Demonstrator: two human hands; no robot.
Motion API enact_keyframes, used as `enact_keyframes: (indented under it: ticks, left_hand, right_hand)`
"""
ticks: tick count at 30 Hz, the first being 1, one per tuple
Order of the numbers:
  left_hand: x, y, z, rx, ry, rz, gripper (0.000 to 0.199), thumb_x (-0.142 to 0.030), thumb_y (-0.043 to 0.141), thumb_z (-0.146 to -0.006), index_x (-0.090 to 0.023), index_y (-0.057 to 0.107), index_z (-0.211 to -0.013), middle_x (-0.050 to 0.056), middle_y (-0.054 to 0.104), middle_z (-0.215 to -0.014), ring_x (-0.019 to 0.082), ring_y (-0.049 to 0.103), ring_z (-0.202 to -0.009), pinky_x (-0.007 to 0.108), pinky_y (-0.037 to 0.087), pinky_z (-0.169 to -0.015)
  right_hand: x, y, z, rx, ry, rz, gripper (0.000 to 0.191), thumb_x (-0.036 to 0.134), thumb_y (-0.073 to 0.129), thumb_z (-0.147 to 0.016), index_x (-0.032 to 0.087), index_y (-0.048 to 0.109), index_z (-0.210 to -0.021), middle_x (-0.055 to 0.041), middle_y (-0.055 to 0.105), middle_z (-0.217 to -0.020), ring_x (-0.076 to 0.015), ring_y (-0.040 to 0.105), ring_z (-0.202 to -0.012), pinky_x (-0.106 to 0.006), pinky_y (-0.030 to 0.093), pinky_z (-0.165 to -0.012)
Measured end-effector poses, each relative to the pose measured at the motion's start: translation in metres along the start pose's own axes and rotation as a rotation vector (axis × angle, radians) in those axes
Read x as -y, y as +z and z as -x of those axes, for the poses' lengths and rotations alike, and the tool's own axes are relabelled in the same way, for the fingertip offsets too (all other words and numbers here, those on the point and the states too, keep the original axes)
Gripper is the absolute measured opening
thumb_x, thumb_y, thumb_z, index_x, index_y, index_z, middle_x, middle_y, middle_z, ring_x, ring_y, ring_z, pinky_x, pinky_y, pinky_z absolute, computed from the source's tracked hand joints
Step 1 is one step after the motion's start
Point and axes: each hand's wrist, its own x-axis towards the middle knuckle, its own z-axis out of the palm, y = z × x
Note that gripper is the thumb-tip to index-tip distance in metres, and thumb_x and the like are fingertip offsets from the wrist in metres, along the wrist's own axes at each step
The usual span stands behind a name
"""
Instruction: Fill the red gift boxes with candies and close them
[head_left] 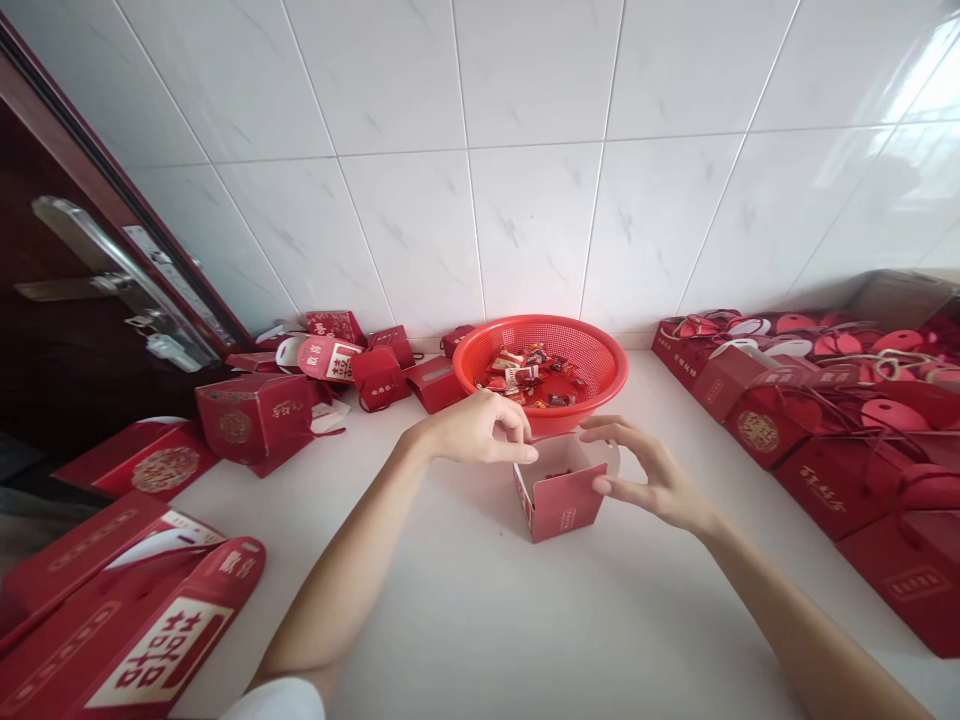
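A small red paper candy box (566, 505) stands upright on the white table with its top open and a pale inside. A few small reddish things lie in it, too shaded to make out. My right hand (652, 475) grips the box at its right side, thumb at the front corner and fingers at the back flap. Over the box's left rear rim, my left hand (487, 425) is curled, thumb and fingertips close together; whatever they hold is hidden. Just behind is a red plastic basket (611, 375) with wrapped candies (521, 376) inside.
Assembled red boxes (255, 415) crowd the left side, and larger ones (150, 630) stand at the near left. Rows of corded red boxes (817, 490) line the right. A tiled wall (540, 220) closes off the back; a dark door with a metal handle (112, 270) is at left.
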Motion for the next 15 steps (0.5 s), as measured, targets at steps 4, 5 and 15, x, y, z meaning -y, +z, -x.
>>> enact_keyframes:
  ticks: [4, 5, 15]
  left_hand:
    - [0.0, 0.002, 0.0, 0.053, 0.006, -0.036, 0.014, -0.03, 0.075, -0.075, -0.019, 0.069, -0.069, 0.003, 0.072, -0.096, 0.019, 0.066, -0.09, 0.03, 0.05, -0.083]
    - [0.0, 0.003, 0.0, 0.063, 0.007, -0.028, 0.013, -0.031, 0.076, -0.075, -0.019, 0.07, -0.073, 0.003, 0.072, -0.095, 0.019, 0.066, -0.089, 0.029, 0.05, -0.081]
    - [-0.003, 0.001, 0.002, 0.228, -0.041, -0.045, 0.047, -0.055, 0.08, -0.072, -0.023, 0.076, -0.106, 0.006, 0.068, -0.115, 0.02, 0.068, -0.095, 0.026, 0.05, -0.078]
  right_hand:
    - [-0.007, 0.012, 0.0, -0.082, 0.007, 0.029, 0.027, 0.041, 0.07, -0.088, 0.027, 0.066, -0.11, -0.0103, 0.066, -0.124, -0.0278, 0.063, -0.116, -0.046, 0.051, -0.097]
    - [-0.009, 0.015, 0.0, -0.096, -0.004, 0.032, 0.026, 0.04, 0.069, -0.089, 0.027, 0.066, -0.111, -0.0104, 0.065, -0.125, -0.028, 0.062, -0.118, -0.046, 0.051, -0.098]
    - [-0.012, 0.033, 0.004, -0.193, 0.047, 0.041, 0.051, 0.035, 0.066, -0.09, 0.027, 0.046, -0.136, -0.0093, 0.067, -0.117, -0.0237, 0.068, -0.099, -0.043, 0.057, -0.086]
